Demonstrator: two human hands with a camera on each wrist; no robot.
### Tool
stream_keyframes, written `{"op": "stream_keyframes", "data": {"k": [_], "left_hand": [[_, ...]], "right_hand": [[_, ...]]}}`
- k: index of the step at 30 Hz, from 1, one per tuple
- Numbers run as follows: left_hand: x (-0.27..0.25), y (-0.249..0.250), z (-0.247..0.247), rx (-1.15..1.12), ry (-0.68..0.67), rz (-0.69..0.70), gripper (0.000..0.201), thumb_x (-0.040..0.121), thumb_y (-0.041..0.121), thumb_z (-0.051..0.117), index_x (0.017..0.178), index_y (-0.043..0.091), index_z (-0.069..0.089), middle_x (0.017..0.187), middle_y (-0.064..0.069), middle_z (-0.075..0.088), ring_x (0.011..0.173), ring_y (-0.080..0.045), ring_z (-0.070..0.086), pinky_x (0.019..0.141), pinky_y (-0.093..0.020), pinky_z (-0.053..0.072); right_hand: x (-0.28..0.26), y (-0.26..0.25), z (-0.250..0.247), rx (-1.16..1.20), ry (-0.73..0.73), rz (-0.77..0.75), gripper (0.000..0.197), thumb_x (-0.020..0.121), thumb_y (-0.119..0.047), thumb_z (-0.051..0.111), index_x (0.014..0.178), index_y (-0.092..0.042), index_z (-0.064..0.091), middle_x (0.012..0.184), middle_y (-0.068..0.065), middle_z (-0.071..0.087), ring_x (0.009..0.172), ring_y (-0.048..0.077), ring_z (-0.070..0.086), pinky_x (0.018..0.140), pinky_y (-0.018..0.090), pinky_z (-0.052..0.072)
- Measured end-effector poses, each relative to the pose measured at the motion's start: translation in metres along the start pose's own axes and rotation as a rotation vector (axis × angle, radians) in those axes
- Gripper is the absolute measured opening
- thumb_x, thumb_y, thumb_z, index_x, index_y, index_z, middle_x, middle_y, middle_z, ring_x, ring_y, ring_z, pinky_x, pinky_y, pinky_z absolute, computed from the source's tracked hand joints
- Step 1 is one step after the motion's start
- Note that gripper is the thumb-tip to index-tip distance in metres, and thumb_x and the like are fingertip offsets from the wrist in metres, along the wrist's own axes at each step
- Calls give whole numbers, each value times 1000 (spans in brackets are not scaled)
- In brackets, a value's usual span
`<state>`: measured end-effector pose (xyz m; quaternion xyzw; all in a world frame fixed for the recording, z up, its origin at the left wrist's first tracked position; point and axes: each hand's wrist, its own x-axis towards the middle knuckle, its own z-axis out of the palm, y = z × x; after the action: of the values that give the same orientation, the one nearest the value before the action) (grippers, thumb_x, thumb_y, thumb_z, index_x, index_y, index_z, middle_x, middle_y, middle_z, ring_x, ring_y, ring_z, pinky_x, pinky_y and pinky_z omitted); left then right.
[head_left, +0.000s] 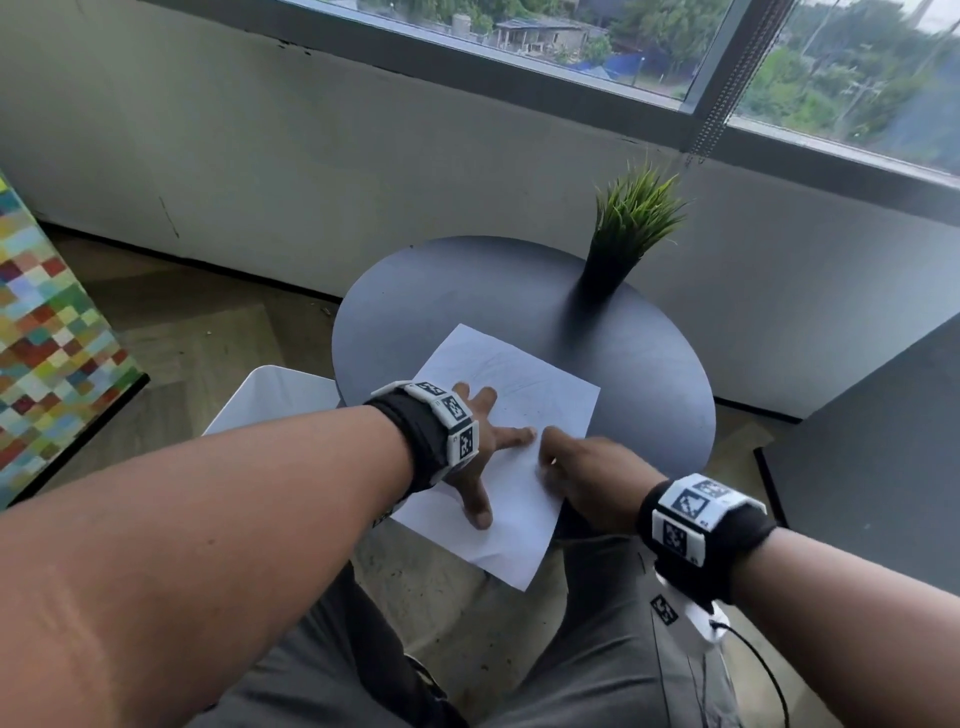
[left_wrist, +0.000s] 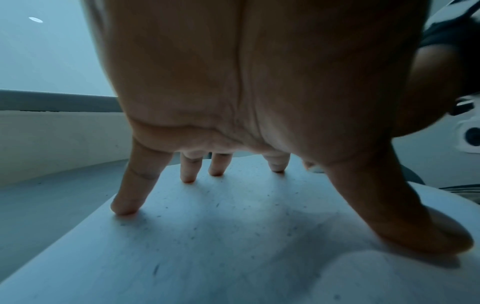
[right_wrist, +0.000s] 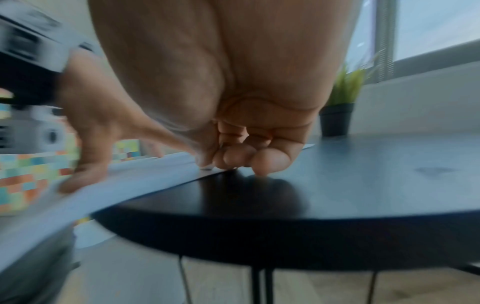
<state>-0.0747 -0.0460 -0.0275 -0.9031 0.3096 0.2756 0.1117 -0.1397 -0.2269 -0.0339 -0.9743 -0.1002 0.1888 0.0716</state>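
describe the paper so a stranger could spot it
Below the window stands a round dark table. The paper lies at its near edge, overhanging, under the left hand. It is the only flat white thing there; the plant stands upright.

The sheet of paper (head_left: 524, 400) is white, rectangular and unfolded. It lies flat on the near half of the round dark table (head_left: 467, 291), turned at an angle so that one corner points away from the person. The near corner overhangs the table's edge. Faint lines mark the far half; they are too faint to read. The left hand (head_left: 475, 447) presses on the sheet's left part with spread, straight fingers. The curled fingertips of the right hand (head_left: 587, 478) meet the sheet's right edge; whether they pinch it cannot be determined.
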Motion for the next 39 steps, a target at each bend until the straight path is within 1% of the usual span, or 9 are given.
{"op": "stream_keyframes", "data": {"k": [3, 10, 12, 14, 17, 24, 30, 35, 39], "left_hand": [[-1, 1, 1, -8, -10, -16, 124, 54, 77, 78, 146, 64, -4, 154, -9, 13, 142, -42, 14, 106, -65, 34], [-7, -4, -5, -46, 105, -73, 112, 60, 88, 63, 152, 54, 9, 152, -7, 23, 137, -37, 27, 102, -60, 39], [-9, -6, 0, -25, 94, -85, 119, 56, 88, 66, 152, 53, 6, 158, -8, 12, 143, -38, 16, 105, -68, 30], [-9, -9, 9, -59, 57, -91, 128, 53, 86, 70, 152, 52, -3, 165, -5, -10, 150, -37, -4, 109, -75, 17], [-11, -12, 17, -109, 13, -89, 134, 53, 83, 73, 150, 54, -15, 164, 0, -26, 150, -37, -19, 109, -74, 13], [-6, -12, 15, -119, -5, -71, 134, 54, 82, 74, 148, 56, -18, 163, -1, -28, 150, -37, -22, 115, -70, 14], [-3, -14, 13, -80, -12, -59, 134, 56, 81, 75, 149, 55, -18, 163, -2, -28, 150, -38, -21, 113, -70, 12], [-4, -14, 14, -107, -4, -55, 133, 57, 79, 75, 148, 56, -19, 162, -1, -30, 149, -37, -23, 113, -71, 13], [-6, -15, 15, -99, 7, -44, 132, 58, 80, 75, 149, 54, -18, 163, -1, -29, 150, -36, -22, 113, -69, 13]], "right_hand": [[9, 16, -8, 63, 54, 102, 15, 96, -37, 45, 99, -24, 39, 95, 11, 59, 83, 33, 54, 77, 43, 50], [8, 1, 0, 18, 46, 11, 15, 97, -35, 43, 94, -22, 35, 90, 7, 60, 81, 32, 53, 74, 43, 49], [8, -6, 3, -15, 55, -42, 15, 97, -35, 42, 94, -22, 34, 89, 5, 60, 81, 32, 53, 73, 43, 49], [7, -12, 6, -31, 59, -85, 15, 97, -35, 41, 95, -22, 34, 89, 4, 59, 82, 31, 53, 72, 43, 48], [3, -16, 7, -47, 13, -143, 15, 97, -34, 42, 99, -21, 36, 90, 4, 59, 81, 30, 52, 72, 42, 48], [11, -5, -6, -30, 79, 16, 15, 95, -36, 43, 97, -23, 37, 90, 7, 58, 83, 34, 56, 74, 43, 50], [-6, -35, 6, -99, -77, -272, 16, 95, -30, 48, 105, -19, 40, 86, 7, 56, 74, 28, 49, 66, 38, 45], [16, -4, -11, 11, 64, 44, 16, 95, -34, 44, 103, -21, 39, 95, 10, 57, 86, 34, 56, 74, 39, 48], [6, -32, 2, -70, -28, -152, 21, 95, -28, 45, 111, -16, 39, 94, 13, 60, 82, 34, 54, 67, 38, 44]]}}
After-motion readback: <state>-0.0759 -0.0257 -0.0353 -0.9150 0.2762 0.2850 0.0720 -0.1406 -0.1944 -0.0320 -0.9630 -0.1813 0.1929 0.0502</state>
